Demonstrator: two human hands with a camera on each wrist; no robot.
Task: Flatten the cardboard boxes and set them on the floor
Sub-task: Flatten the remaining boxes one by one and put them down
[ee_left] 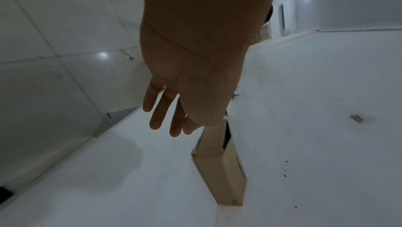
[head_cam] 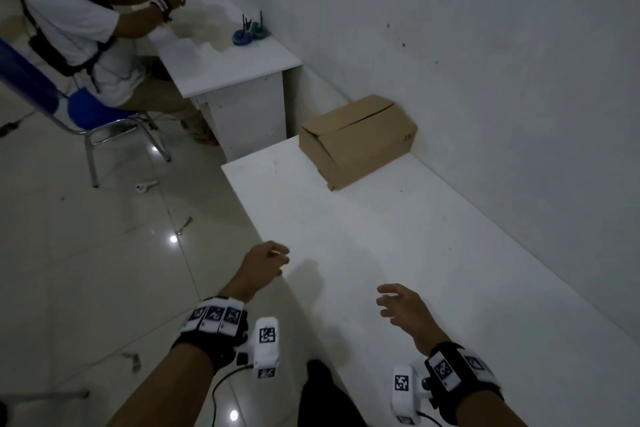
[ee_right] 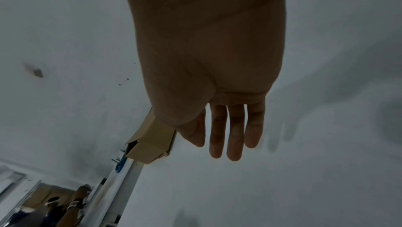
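A brown cardboard box [head_cam: 356, 139] stands unflattened at the far end of the white table [head_cam: 398, 253], against the wall, its flaps folded over. It also shows in the left wrist view [ee_left: 222, 168] and the right wrist view [ee_right: 152, 143]. My left hand [head_cam: 268, 265] hovers over the table's near left edge, fingers relaxed and empty. My right hand [head_cam: 398, 302] hovers above the near part of the table, fingers straight and spread, holding nothing. Both hands are well short of the box.
A second white desk [head_cam: 225, 59] stands beyond the table, with blue and green ring stands [head_cam: 249, 33] on it. A person [head_cam: 86, 31] sits there on a blue chair [head_cam: 90, 114]. Glossy floor tiles [head_cam: 86, 253] lie to the left, with small scattered bits on them.
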